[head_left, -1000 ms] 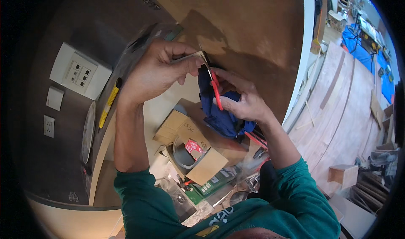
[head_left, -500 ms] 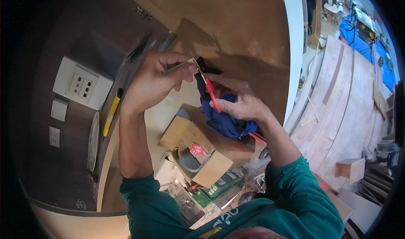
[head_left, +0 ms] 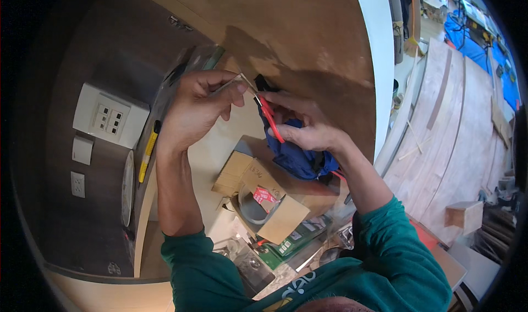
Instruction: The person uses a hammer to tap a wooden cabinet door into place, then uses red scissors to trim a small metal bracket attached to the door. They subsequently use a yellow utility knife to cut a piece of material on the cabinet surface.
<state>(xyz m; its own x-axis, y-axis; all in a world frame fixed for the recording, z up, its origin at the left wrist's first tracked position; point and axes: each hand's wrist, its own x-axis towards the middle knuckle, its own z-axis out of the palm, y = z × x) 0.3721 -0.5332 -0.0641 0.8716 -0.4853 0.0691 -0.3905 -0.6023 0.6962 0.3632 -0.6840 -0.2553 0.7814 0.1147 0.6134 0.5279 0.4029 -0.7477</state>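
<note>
My left hand point(head_left: 201, 108) is raised in front of the brown panel, thumb and fingers pinching a thin, pale, bent strip point(head_left: 228, 83). To its right, my right hand point(head_left: 311, 126) grips a pair of scissors by their red handles point(head_left: 269, 119). The narrow blades point up and left toward the strip. From this view I cannot tell whether they touch it. Behind and below my right hand hangs a dark blue cloth item or bag point(head_left: 300, 160).
A yellow utility knife point(head_left: 148, 151) rests along the dark panel at left, near a white switch plate point(head_left: 109, 115). Beneath my arms stands an open cardboard box point(head_left: 294, 215) holding a grey roll. Wood boards point(head_left: 440, 147) lie at right.
The whole view has shifted slightly. The scissors and the pinched strip have changed angle a little, and both hands keep their grips.
</note>
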